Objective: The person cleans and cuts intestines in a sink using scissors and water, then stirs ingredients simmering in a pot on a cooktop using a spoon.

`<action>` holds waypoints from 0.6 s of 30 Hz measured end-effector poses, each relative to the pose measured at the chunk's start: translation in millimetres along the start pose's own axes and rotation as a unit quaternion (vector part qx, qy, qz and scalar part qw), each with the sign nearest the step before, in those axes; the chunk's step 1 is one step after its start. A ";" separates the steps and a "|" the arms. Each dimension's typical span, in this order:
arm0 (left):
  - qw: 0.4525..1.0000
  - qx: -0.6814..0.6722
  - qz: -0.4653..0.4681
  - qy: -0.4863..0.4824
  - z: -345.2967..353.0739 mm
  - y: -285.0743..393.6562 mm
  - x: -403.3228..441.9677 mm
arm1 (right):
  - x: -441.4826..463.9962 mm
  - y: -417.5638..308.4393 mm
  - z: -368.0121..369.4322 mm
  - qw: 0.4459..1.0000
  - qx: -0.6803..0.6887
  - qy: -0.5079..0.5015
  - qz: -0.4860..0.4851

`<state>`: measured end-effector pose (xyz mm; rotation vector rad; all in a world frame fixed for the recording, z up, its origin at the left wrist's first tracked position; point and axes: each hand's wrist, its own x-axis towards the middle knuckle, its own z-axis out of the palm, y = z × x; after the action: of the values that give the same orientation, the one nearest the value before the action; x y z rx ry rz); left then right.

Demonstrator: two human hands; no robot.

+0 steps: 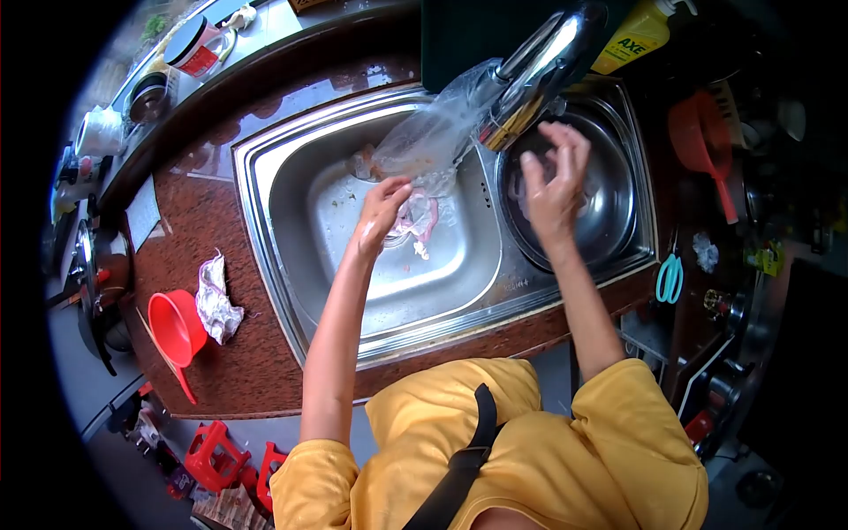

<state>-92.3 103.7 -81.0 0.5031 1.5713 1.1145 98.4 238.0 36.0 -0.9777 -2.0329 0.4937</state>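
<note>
My left hand (383,210) is over the left basin of the steel sink (305,274), its fingers curled together; whether anything is between them is hidden. Close beside its fingertips, a limp pinkish-white piece (424,219) lies near the drain, too unclear to name. A clear plastic bag (433,141) stretches from the tap (530,79) down into the basin, with orange-brown bits near its lower end. Above the round metal bowl (609,216) in the right basin, my right hand (558,181) is raised with thumb and fingers apart, slightly blurred, holding nothing visible.
On the left counter lie a red dipper (177,329) and a crumpled cloth (216,299). A yellow bottle (634,37) stands behind the tap. To the right are turquoise-handled scissors (670,279) and an orange-red dipper (702,132). Red stools (215,455) are on the floor.
</note>
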 end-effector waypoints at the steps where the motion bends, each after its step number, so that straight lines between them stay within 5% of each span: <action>1: 0.999 -0.014 -0.027 0.020 -7.3 -20.9 -4.4 | -14.7 -13.6 9.7 0.997 0.035 -0.042 0.047; 4: 0.982 -0.050 -0.150 0.107 -21.6 -61.7 -34.4 | -81.0 9.1 76.7 0.952 0.076 -0.288 0.063; 6: 0.969 -0.076 -0.197 0.131 -27.4 -87.1 -54.0 | -117.4 21.4 122.0 0.932 -0.016 -0.361 0.022; 14: 0.948 -0.142 -0.250 0.138 -25.6 -124.8 -99.2 | -180.5 53.4 202.4 0.870 -0.149 -0.469 -0.019; 18: 0.948 -0.164 -0.247 0.117 -18.8 -120.5 -92.2 | -182.7 61.9 196.3 0.841 -0.092 -0.522 0.111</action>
<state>-52.5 -33.2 -136.2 -0.2490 1.5514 1.0340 37.8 133.4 -211.3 -1.2075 -2.9791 1.1626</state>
